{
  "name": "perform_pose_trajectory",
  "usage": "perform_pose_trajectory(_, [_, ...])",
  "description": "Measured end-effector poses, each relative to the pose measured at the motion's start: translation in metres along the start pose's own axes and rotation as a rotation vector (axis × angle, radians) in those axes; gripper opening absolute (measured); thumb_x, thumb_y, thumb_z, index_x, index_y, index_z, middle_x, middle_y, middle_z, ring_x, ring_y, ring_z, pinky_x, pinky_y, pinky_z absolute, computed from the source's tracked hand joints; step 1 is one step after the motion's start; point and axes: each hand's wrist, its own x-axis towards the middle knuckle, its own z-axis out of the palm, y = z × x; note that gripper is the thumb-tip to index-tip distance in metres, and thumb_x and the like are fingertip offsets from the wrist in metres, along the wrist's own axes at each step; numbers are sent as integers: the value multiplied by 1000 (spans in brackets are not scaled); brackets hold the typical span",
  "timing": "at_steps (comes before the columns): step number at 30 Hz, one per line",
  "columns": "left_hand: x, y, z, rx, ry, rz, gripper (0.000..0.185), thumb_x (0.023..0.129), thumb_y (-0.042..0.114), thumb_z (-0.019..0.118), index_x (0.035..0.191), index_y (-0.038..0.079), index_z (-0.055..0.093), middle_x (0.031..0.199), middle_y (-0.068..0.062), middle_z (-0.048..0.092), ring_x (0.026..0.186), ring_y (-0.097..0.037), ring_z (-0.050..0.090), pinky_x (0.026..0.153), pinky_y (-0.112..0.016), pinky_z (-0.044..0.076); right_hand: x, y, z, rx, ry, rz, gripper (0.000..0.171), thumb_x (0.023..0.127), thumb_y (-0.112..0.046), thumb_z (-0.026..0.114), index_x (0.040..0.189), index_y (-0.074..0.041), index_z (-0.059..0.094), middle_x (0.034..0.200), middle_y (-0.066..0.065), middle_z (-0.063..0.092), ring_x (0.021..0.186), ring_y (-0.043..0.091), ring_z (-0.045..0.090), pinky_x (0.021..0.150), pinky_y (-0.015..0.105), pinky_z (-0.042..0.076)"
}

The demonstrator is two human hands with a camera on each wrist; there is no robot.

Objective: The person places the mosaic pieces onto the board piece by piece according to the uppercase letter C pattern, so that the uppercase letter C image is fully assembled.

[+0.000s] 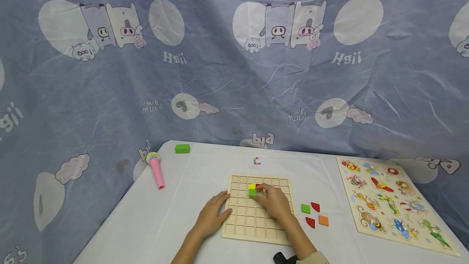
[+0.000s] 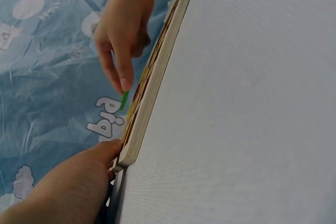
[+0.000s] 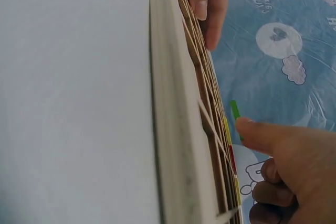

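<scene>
A wooden grid board (image 1: 253, 231) lies on the white table. My left hand (image 1: 214, 213) rests flat at its left edge, straight fingers laid over the rim (image 3: 207, 3). My right hand (image 1: 272, 202) is over the board's upper middle. Its straight index fingertip (image 3: 247, 128) touches a green tile (image 1: 252, 192) while the other fingers curl under. In the wrist views the green tile (image 2: 124, 99) stands a little above the grid. A yellow tile (image 1: 251, 186) and a red tile (image 1: 259, 186) sit in cells just behind it.
Loose green (image 1: 305, 209), red (image 1: 315, 206) and orange (image 1: 323, 220) pieces lie right of the board. An animal peg puzzle (image 1: 388, 203) is far right. A small pattern card (image 1: 257, 161), pink toy microphone (image 1: 156, 171) and green block (image 1: 182, 148) lie behind. A printed blue cloth hangs at the back.
</scene>
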Motion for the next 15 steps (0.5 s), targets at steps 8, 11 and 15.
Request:
perform_pose_trajectory(8, [-1, -1, 1, -2, 6, 11, 50, 91, 38, 55, 134, 12, 48, 141, -6, 42, 127, -32, 39, 100, -52, 34, 1, 2, 8, -21, -17, 13, 28, 78, -30, 74, 102, -16, 69, 53, -6, 40, 46, 9, 33, 38, 24, 26])
perform_pose_trajectory(11, [-1, -1, 1, -3, 10, 17, 50, 91, 37, 55, 134, 12, 47, 141, -7, 42, 128, -31, 38, 101, -52, 33, 2, 1, 9, -30, -15, 12, 27, 78, -30, 74, 101, -16, 69, 52, -6, 39, 45, 9, 32, 38, 23, 25])
perform_pose_trajectory(15, [0, -1, 0, -4, 4, 16, 50, 91, 37, 55, 134, 11, 47, 141, -7, 41, 129, -29, 37, 103, -50, 31, 2, 1, 9, -32, -14, 14, 28, 78, -30, 74, 102, -17, 69, 52, -6, 39, 45, 9, 32, 38, 23, 25])
